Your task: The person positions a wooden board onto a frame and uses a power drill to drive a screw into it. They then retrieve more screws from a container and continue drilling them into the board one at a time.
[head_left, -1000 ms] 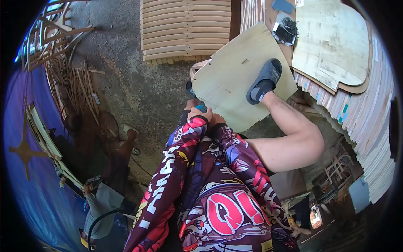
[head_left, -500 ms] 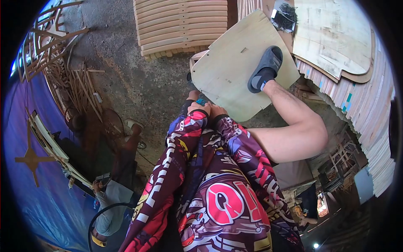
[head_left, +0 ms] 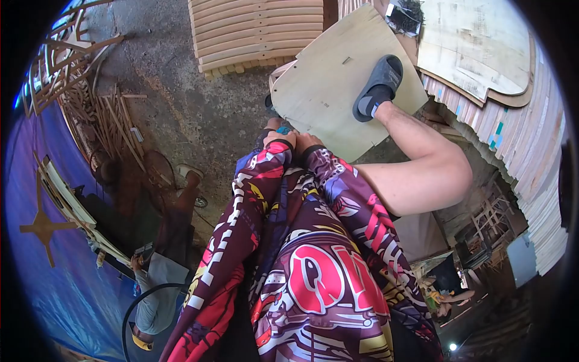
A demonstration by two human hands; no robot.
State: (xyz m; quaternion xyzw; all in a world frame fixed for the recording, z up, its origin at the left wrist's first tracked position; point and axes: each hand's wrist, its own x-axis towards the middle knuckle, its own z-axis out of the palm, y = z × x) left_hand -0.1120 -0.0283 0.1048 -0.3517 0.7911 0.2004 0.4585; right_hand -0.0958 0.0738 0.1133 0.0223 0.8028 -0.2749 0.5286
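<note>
My left hand (head_left: 280,140) and my right hand (head_left: 306,142) are close together in front of my lower body, at the near left edge of a pale plywood panel (head_left: 325,84). The fingers of my left hand are closed around a small teal object (head_left: 283,130), which shows just past the knuckles; its kind is hidden. My right hand is closed beside it, and what its fingers hold is hidden from above. On the panel rests my foot in a grey slide sandal (head_left: 380,88), with the knee bent out to the right.
Curved wooden slats (head_left: 259,33) are stacked at the top. Cut boards (head_left: 512,133) are piled at right, beside a box of dark nails or wire (head_left: 405,16). Scrap wood sticks (head_left: 111,123) lie at left. A co-worker in a grey sleeve (head_left: 154,308) is at lower left.
The view has shifted a little, so the panel and slats sit higher. My hands stay together near the panel's edge, still around the teal object.
</note>
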